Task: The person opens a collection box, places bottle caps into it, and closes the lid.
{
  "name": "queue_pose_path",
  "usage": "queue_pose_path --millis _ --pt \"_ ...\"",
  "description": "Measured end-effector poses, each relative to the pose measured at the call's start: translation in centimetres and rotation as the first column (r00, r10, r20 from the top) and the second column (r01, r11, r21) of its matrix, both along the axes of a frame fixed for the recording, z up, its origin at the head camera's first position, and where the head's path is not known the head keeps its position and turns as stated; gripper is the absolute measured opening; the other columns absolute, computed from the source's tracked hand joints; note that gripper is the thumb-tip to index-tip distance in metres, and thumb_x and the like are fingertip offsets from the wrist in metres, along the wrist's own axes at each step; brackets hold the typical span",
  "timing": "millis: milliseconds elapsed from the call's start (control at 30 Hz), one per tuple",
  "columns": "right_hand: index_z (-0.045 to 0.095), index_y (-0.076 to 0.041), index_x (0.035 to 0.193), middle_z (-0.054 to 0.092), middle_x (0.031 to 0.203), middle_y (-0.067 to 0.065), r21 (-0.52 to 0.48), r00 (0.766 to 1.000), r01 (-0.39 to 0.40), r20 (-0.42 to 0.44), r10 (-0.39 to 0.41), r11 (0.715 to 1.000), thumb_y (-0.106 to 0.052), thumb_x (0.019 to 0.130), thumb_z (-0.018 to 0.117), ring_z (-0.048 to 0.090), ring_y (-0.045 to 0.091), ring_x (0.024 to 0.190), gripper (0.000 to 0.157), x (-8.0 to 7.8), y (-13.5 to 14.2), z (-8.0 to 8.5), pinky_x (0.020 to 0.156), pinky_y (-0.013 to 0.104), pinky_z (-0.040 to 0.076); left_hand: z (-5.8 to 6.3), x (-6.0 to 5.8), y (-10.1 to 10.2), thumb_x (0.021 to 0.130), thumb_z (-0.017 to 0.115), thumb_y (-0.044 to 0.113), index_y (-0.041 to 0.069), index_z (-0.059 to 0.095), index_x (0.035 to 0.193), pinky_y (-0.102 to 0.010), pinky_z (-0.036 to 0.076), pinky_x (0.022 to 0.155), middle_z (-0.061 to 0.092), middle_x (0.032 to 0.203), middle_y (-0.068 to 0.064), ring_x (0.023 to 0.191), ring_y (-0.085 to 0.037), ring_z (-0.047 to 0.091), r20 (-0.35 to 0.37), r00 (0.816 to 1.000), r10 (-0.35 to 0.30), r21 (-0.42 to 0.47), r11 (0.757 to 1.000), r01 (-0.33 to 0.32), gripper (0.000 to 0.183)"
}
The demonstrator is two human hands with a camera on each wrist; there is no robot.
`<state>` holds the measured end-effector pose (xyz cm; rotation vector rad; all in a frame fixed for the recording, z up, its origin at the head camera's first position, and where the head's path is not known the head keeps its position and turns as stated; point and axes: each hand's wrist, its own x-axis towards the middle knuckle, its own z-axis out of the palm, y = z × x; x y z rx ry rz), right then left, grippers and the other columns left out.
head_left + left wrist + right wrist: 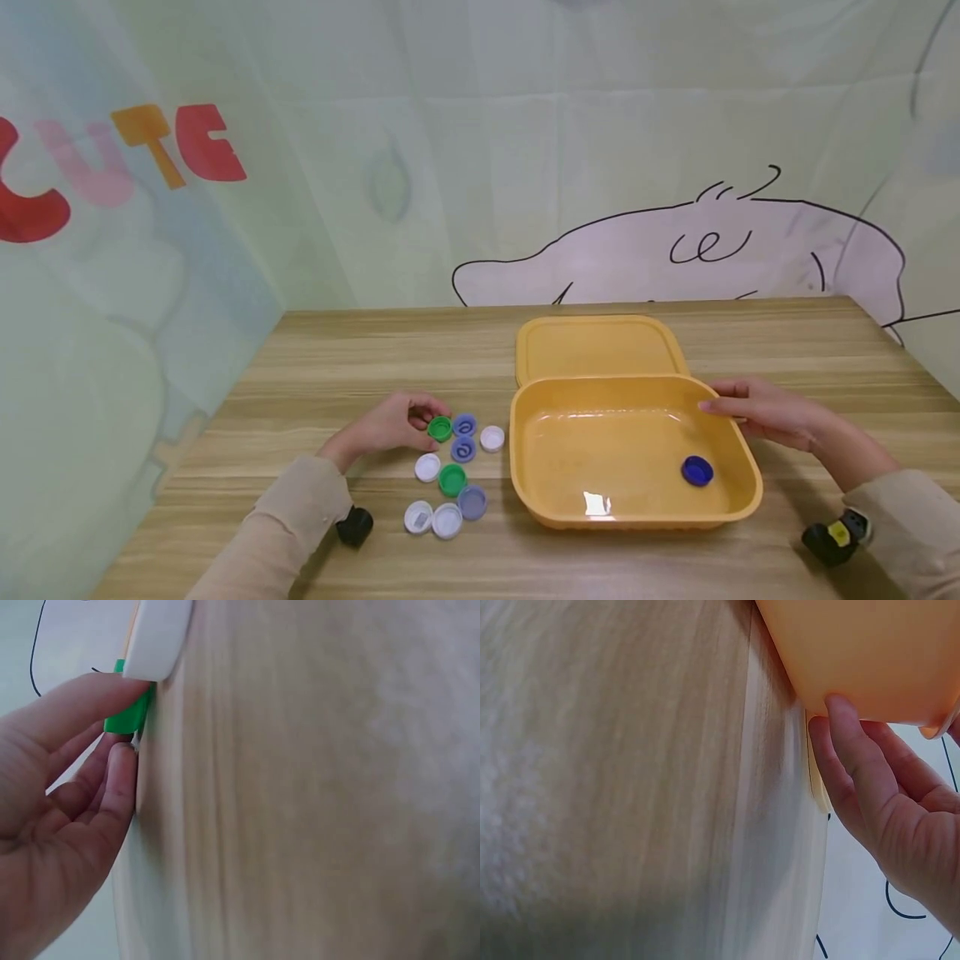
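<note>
Begin nearest: see two white caps (447,521) and a lilac cap (472,502) lying close together on the table (405,571), with a loose green cap (453,480) just beyond. Find a blue cap (697,471) inside the box (577,454), on its floor, toward the right wall.

Farther off, find the held green cap (439,428) at the left hand (387,425), just beside two marked caps (463,450). Appears pinched between thumb and fingers; cannot tell how firmly, or whether resting on the table. Judge it light, stiff, hard to break and perhaps slick; best taken across its side wall, thumb against fingertips. From the left wrist, make out that side wall, partly under the thumb; from the head, mainly the hollow top.

At the box's far right corner, find the right hand (780,417) gripping, thumb over the rim, fingers outside. Judge the box light for its size, fairly stiff, smooth, likely to slide under a sideways push; best held by the rim. From the right wrist, see fingertips (844,712) against the outer wall, hidden from the head; from the head alone, see the interior and the blue cap.

Last, see the lid (600,346) lying flat behind the box, then the backdrop (360,150).
</note>
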<state>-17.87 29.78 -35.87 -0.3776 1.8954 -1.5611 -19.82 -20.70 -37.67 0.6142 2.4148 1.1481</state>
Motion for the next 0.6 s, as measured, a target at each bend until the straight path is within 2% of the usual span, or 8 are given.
queue_pose_path --millis 267,600 --pt "0.043 0.012 0.127 0.063 0.109 0.007 0.022 1.000 0.013 -0.001 -0.013 1.000 -0.013 0.097 0.047 0.061 0.018 0.097 0.040 0.1 -0.1 0.1 0.084 0.036 0.051 0.1 -0.2 -0.2 0.073 0.078 0.008 0.000 0.064 0.109 -0.027 0.047 0.080 0.060 0.094 -0.005 0.088 -0.019 0.052 0.018 1.000 0.009 0.014 1.000 -0.009 0.039" --pt "0.039 0.015 0.129 0.063 0.111 0.007 0.030 1.000 0.022 0.000 -0.022 0.999 -0.014 0.097 0.048 0.061 0.018 0.098 0.044 0.1 -0.1 0.2 0.084 0.036 0.051 1.2 0.0 0.3 0.074 0.076 0.009 -0.001 0.063 0.110 -0.029 0.048 0.079 0.061 0.095 -0.006 0.088 -0.019 0.054 0.007 1.000 0.005 0.052 0.999 -0.005 0.040"
